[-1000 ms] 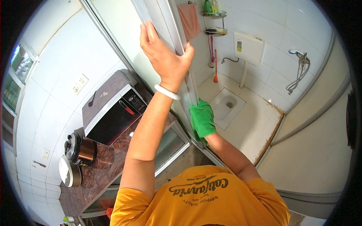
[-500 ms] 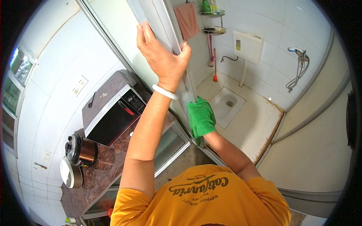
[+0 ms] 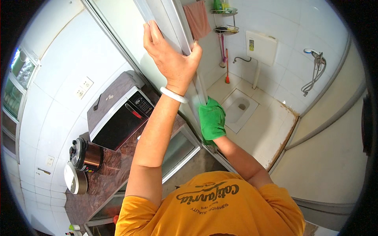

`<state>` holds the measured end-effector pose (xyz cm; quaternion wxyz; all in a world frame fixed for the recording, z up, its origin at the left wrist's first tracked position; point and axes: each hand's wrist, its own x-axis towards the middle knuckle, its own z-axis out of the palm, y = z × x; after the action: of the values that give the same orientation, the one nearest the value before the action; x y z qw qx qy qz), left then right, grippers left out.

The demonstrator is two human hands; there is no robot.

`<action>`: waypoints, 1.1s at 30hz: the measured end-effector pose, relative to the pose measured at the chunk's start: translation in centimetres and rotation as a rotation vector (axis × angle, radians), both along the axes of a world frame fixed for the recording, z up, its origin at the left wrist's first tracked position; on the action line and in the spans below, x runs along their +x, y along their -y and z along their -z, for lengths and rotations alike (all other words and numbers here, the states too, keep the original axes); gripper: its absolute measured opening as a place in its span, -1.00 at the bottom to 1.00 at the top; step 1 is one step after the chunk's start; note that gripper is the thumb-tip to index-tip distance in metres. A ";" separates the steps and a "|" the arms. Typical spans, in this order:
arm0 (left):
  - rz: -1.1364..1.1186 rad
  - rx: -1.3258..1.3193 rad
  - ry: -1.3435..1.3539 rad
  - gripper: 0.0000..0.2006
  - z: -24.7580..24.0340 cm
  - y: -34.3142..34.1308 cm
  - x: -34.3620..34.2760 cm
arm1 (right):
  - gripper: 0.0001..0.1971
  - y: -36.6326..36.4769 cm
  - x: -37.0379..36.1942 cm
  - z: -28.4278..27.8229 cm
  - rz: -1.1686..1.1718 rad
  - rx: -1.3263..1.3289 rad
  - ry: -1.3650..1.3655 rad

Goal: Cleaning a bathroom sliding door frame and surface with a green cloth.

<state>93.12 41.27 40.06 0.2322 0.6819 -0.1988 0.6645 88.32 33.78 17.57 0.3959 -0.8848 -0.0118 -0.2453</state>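
My left hand (image 3: 173, 59) is wrapped round the edge of a light metal door frame (image 3: 175, 25), its thumb on the right side and its fingers on the left. A white bangle (image 3: 174, 94) circles that wrist. Lower on the same frame, a green cloth (image 3: 213, 119) covers my right hand and is pressed to the frame's edge. The fingers inside the cloth are hidden, but it bunches round them. Beside the frame on the left is a pale door panel (image 3: 122, 29).
Left of the frame, a microwave (image 3: 118, 124), a pressure cooker (image 3: 89, 155) and a white-lidded appliance (image 3: 75, 179) stand on a reddish counter (image 3: 112, 171). To the right lies a tiled washroom with a squat toilet (image 3: 239, 110), a cistern (image 3: 260, 47), a shower head (image 3: 317, 59) and a pink towel (image 3: 197, 20).
The whole view has shifted slightly. My left hand keeps its place on the frame. The cloth's lower flap beside the frame looks shorter, with my right hand still at the edge.
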 end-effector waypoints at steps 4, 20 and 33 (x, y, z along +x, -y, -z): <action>-0.004 -0.003 0.001 0.02 -0.2 -0.2 -0.2 | -0.75 0.9 -2.0 2.1 -0.005 -0.509 0.169; 0.027 -0.006 0.005 0.01 -0.3 0.0 -0.8 | -0.84 3.8 1.8 -3.2 -0.288 -0.333 0.596; 0.020 0.000 0.054 -0.03 -0.7 1.0 -0.4 | -0.79 1.3 3.2 0.0 -0.088 -0.352 0.348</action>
<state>92.72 40.28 40.71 0.2335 0.6616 -0.2120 0.6803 91.52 32.47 17.53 0.2380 -0.8832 -0.1608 -0.3707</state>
